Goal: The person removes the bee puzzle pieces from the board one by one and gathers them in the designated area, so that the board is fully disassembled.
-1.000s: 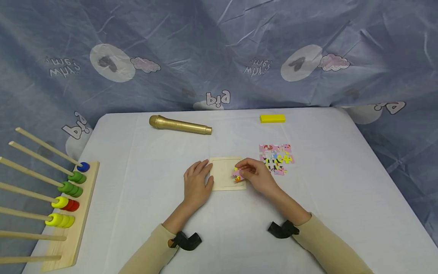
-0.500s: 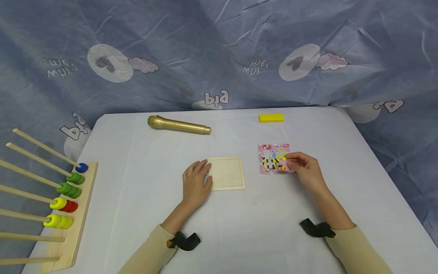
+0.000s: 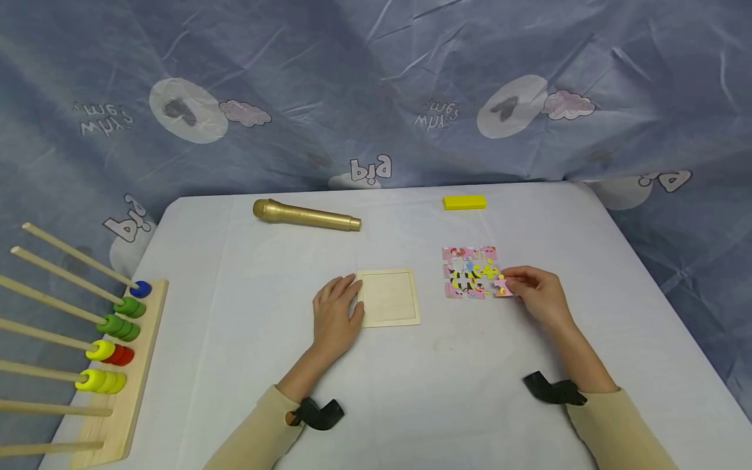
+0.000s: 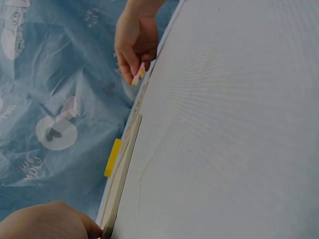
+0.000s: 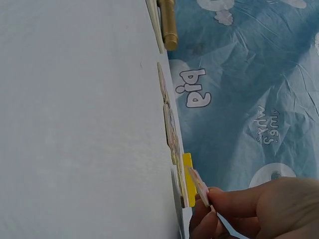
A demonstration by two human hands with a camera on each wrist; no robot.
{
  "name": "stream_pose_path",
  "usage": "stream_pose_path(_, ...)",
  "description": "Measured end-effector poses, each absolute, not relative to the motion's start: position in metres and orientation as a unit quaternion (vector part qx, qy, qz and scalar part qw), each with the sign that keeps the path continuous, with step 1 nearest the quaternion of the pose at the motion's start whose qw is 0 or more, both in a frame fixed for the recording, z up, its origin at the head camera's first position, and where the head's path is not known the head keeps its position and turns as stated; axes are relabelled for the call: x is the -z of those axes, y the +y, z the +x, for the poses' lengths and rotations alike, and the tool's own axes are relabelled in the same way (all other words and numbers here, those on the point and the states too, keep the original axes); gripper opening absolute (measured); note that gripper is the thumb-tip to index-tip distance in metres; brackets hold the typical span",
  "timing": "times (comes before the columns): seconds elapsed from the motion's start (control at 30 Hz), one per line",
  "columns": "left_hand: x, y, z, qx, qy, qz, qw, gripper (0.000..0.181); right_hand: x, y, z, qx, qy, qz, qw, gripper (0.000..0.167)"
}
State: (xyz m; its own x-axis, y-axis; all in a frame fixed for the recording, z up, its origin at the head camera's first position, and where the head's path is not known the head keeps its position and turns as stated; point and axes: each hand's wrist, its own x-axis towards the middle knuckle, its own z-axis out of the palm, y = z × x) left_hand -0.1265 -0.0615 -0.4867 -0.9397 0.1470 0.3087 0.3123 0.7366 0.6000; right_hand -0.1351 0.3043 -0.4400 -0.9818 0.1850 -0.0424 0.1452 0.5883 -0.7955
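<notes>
My right hand (image 3: 542,297) pinches a pink jigsaw piece (image 3: 501,287) with a bit of yellow between thumb and fingers, at the lower right of a partly joined jigsaw puzzle (image 3: 489,271). The right wrist view shows this piece (image 5: 199,187) tilted and raised off the table. Gaps of white show among the puzzle's pink, yellow and black pieces. My left hand (image 3: 338,314) rests on the table, its fingers relaxed, with fingertips and thumb at the left edge of a square wooden puzzle tray (image 3: 389,297). In the left wrist view the tray (image 4: 121,179) is seen edge-on.
A gold microphone (image 3: 308,215) and a yellow block (image 3: 465,202) lie toward the back of the white-covered table (image 3: 411,405). Along the left side stands a wooden peg counter (image 3: 138,385) with coloured rings. Behind the table hangs a patterned blue-grey cloth (image 3: 329,78).
My right hand has carried the jigsaw piece from over the tray rightward to the puzzle's lower right corner, then slightly farther right. The left hand stays in place.
</notes>
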Motion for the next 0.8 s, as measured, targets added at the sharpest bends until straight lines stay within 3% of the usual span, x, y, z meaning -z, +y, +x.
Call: stream_pose_path(0.8,0.486,-0.059,-0.126,0.331,-0.927,-0.126,0.124,0.04,0.46,0.297,-0.134,-0.322,-0.936,-0.035,0.138,0.014)
